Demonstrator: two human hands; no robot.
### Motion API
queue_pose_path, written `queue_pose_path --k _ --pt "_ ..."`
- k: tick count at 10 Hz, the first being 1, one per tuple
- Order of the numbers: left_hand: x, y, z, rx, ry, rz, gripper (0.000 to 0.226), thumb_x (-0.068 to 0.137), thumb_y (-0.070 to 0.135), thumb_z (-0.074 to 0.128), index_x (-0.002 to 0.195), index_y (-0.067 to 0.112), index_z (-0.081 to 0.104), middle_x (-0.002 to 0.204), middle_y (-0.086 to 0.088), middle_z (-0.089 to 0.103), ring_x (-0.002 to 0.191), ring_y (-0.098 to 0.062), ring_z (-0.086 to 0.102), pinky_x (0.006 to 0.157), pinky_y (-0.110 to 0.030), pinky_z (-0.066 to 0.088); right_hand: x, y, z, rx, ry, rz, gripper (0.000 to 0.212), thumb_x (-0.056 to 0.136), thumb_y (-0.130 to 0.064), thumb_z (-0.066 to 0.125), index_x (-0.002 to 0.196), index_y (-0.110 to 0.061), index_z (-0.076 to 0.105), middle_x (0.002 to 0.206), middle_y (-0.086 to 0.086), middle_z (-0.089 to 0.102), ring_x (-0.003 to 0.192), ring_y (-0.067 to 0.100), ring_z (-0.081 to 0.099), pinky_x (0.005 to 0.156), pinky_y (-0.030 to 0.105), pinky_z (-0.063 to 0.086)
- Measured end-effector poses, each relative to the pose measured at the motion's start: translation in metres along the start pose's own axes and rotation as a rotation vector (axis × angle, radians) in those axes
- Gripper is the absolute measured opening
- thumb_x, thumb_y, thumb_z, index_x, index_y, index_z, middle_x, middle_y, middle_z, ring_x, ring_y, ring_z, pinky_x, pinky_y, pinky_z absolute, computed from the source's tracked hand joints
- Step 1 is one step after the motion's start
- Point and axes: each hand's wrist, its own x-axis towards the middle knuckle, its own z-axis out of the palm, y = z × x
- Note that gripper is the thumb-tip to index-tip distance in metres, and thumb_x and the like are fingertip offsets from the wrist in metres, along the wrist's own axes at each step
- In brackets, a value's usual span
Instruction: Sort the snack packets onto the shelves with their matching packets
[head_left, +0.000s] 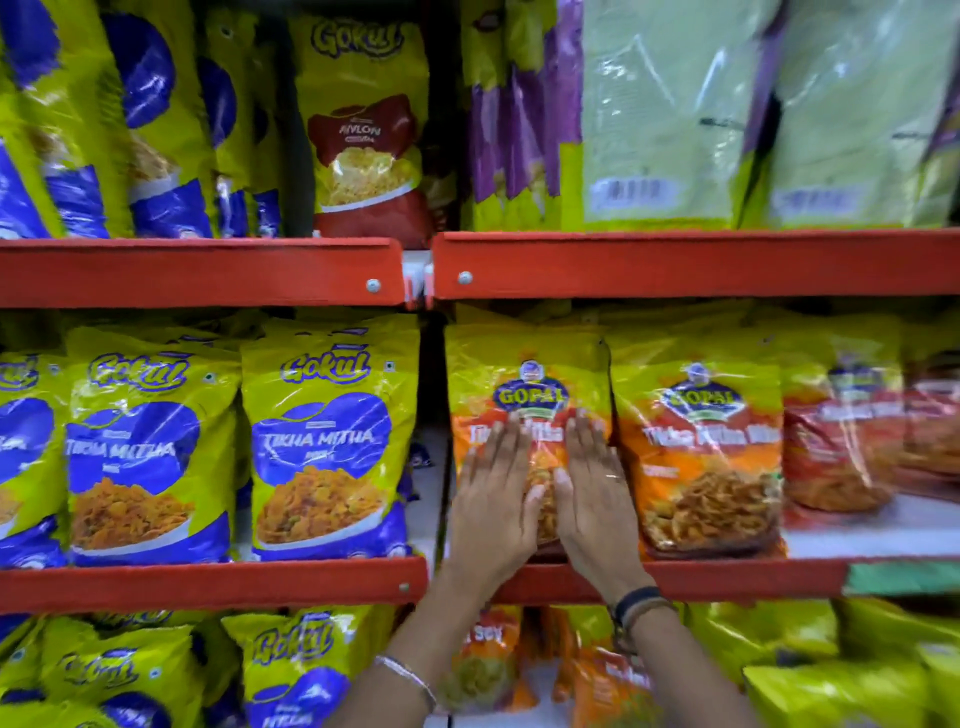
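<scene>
An orange and yellow Gopal Tikha Mitha packet (524, 374) stands upright on the middle right shelf (727, 577). My left hand (496, 499) and my right hand (592, 493) lie flat against its front, fingers spread and pointing up, side by side. Neither hand is curled around it. A matching orange Gopal packet (701, 457) stands right beside it. Red Gopal packets (841, 431) follow further right.
Yellow and blue Gokul Tikha Mitha packets (322, 447) fill the middle left shelf (208, 584). The top shelf holds a red Gokul Nylon packet (369, 140) and green packets turned backward (670, 114). More packets (291, 670) sit on the bottom shelf.
</scene>
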Motion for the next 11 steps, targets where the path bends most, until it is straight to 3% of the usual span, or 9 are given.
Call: queue_pose_path --k 1,2,3,4,6,7,9,10,11 --pt "-0.003 0.013 0.003 0.039 0.054 -0.111 0.061 0.094 0.035 0.03 0.15 0.016 0.015 0.16 -0.001 0.006 0.148 -0.012 -0.007 0.118 -0.031 -0.006 -0.003 0.008 -0.009 0.014 -0.023 -0.057 0.06 0.099 -0.045 0.012 0.153 -0.019 0.011 0.162 -0.004 0.004 0.149 0.005 -0.005 0.12 0.027 -0.002" --pt "-0.005 0.052 0.012 0.004 0.076 -0.046 0.062 0.094 0.033 0.03 0.15 0.016 0.008 0.16 0.004 -0.008 0.147 -0.012 -0.011 0.118 -0.03 -0.005 -0.014 0.036 -0.032 0.1 0.06 -0.049 0.057 0.1 -0.043 0.018 0.152 -0.019 0.016 0.162 0.001 0.011 0.15 0.011 0.004 0.121 0.029 0.001" --pt "0.009 0.101 0.03 -0.073 0.041 0.126 0.062 0.095 0.032 0.032 0.15 0.017 0.006 0.16 0.004 -0.008 0.147 -0.011 -0.008 0.118 -0.03 0.003 -0.022 0.08 -0.058 0.065 0.192 0.038 0.055 0.1 -0.041 0.018 0.151 -0.02 0.015 0.16 0.002 0.014 0.149 0.018 0.01 0.121 0.032 0.003" --pt "0.028 0.129 0.051 -0.054 -0.027 0.142 0.061 0.097 0.033 0.031 0.15 0.017 0.006 0.16 0.001 -0.001 0.148 -0.01 -0.004 0.118 -0.031 0.007 -0.022 0.116 -0.071 -0.026 0.17 0.151 0.058 0.099 -0.038 0.019 0.152 -0.018 0.012 0.162 -0.002 0.006 0.15 0.013 0.0 0.121 0.031 -0.003" --pt "0.03 0.135 0.068 0.046 -0.059 0.052 0.058 0.099 0.038 0.014 0.15 0.013 0.007 0.16 -0.004 0.006 0.147 -0.013 0.0 0.119 -0.033 0.005 -0.021 0.131 -0.068 -0.142 0.121 0.117 0.059 0.1 -0.04 0.016 0.152 -0.015 0.011 0.161 0.001 0.007 0.149 0.007 -0.007 0.12 0.029 -0.005" --pt "0.027 0.136 0.062 0.022 -0.071 0.049 0.06 0.098 0.038 0.022 0.15 0.016 0.002 0.161 -0.001 0.0 0.148 -0.012 -0.001 0.119 -0.033 0.002 -0.023 0.129 -0.073 -0.15 0.101 0.116 0.06 0.099 -0.041 0.016 0.153 -0.016 0.007 0.162 0.0 0.003 0.148 0.004 -0.012 0.121 0.031 -0.003" --pt "0.009 0.122 -0.003 -0.062 0.081 0.077 0.06 0.098 0.039 0.018 0.149 0.019 -0.005 0.157 0.003 -0.014 0.146 -0.01 -0.014 0.12 -0.03 -0.008 -0.019 0.07 -0.114 -0.023 0.242 -0.052 0.057 0.1 -0.037 0.02 0.151 -0.014 0.009 0.16 0.001 0.006 0.149 0.01 -0.002 0.122 0.03 -0.001" --pt "0.026 0.103 -0.061 -0.017 0.22 0.118 0.06 0.097 0.035 0.024 0.149 0.013 0.004 0.158 -0.003 -0.005 0.146 -0.009 -0.014 0.12 -0.033 -0.004 0.006 0.015 -0.147 0.109 0.335 -0.149 0.057 0.1 -0.032 0.026 0.151 -0.012 0.012 0.161 0.003 0.006 0.15 0.017 0.002 0.122 0.034 0.002" --pt "0.063 0.084 -0.128 0.073 0.352 0.106 0.059 0.097 0.032 0.029 0.149 0.009 0.011 0.159 -0.009 0.008 0.147 -0.015 -0.003 0.119 -0.037 0.001 0.046 -0.032 -0.18 0.112 0.419 -0.2 0.056 0.1 -0.03 0.029 0.151 -0.008 0.017 0.161 0.01 0.014 0.15 0.022 0.008 0.121 0.037 0.004"
